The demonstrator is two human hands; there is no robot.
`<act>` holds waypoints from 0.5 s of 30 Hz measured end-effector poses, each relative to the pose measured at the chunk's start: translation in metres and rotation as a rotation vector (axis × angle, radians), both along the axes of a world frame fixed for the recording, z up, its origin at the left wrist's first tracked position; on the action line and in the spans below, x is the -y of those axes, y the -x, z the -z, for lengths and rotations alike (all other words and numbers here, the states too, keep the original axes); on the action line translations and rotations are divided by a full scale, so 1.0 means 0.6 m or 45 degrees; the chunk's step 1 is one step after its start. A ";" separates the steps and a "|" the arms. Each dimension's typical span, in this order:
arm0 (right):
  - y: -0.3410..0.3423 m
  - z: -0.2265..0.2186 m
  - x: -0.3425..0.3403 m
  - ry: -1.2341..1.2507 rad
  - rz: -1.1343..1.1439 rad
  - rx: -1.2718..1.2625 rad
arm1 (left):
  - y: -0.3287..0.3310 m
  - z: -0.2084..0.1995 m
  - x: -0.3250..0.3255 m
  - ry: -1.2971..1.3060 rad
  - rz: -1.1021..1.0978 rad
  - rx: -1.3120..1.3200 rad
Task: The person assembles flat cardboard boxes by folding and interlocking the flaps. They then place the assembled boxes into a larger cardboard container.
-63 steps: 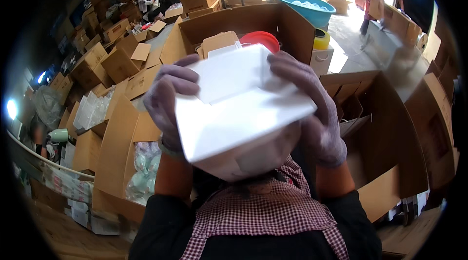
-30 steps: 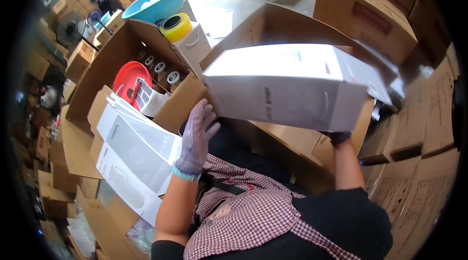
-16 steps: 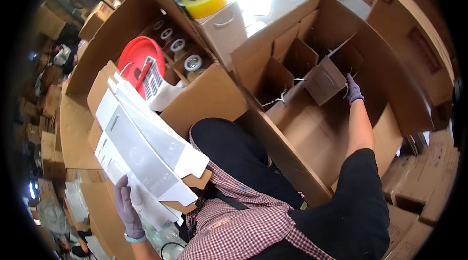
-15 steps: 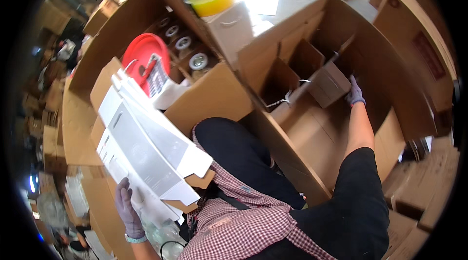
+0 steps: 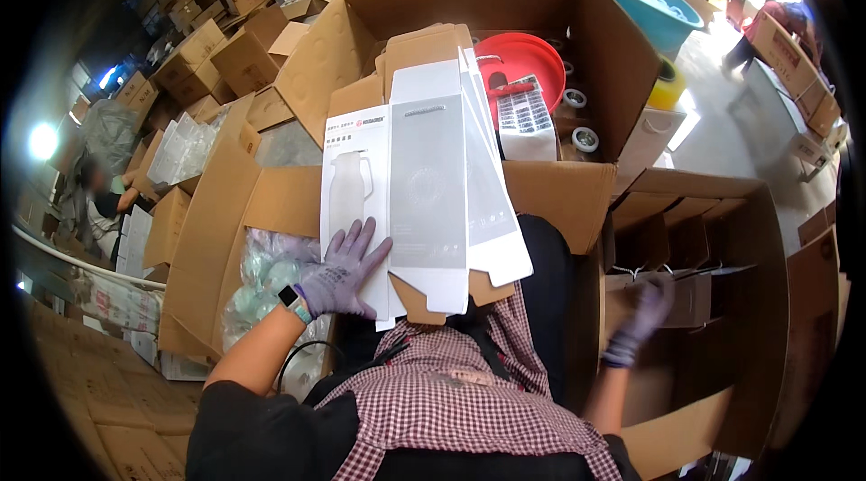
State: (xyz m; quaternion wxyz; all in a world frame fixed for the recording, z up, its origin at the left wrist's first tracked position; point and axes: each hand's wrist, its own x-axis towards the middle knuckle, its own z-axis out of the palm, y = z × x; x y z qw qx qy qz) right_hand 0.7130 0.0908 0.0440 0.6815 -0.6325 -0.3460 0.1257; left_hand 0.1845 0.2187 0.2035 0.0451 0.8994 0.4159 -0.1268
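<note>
Flattened white-and-grey printed cartons (image 5: 428,183) lie stacked before me, propped against an opened brown box (image 5: 559,188). My left hand (image 5: 347,275), in a light purple glove, rests flat on the nearest carton with its fingers spread. On the right stands a deep brown box (image 5: 744,373) with cardboard dividers (image 5: 681,238) at its far end. Inside it, beside the dividers, sits a small closed carton (image 5: 687,302). My right hand (image 5: 645,311), also gloved, is above this box near the small carton; motion smears its fingers.
Inside the far box are a red round lid (image 5: 532,62), a sheet of labels (image 5: 526,116) and several round-topped bottles (image 5: 585,139). Yellow tape (image 5: 666,86) and a blue tub (image 5: 645,8) stand behind. Bubble-wrapped items (image 5: 262,278) lie at my left. Other people are in the background.
My view has swung left. My left hand has come onto the printed cartons and spread out. My right hand has drawn back from the small carton's far side, which stays in the box.
</note>
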 end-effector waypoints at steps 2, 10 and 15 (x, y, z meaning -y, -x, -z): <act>0.208 -0.153 -0.055 -0.097 -0.414 0.378 | 0.020 0.000 -0.008 -0.057 0.079 0.145; 0.374 -0.247 -0.165 0.016 -1.133 1.851 | 0.214 0.156 -0.016 -0.568 -0.309 0.595; 0.335 -0.326 -0.155 -0.175 -1.155 1.634 | 0.232 0.068 -0.019 -0.590 -0.077 1.090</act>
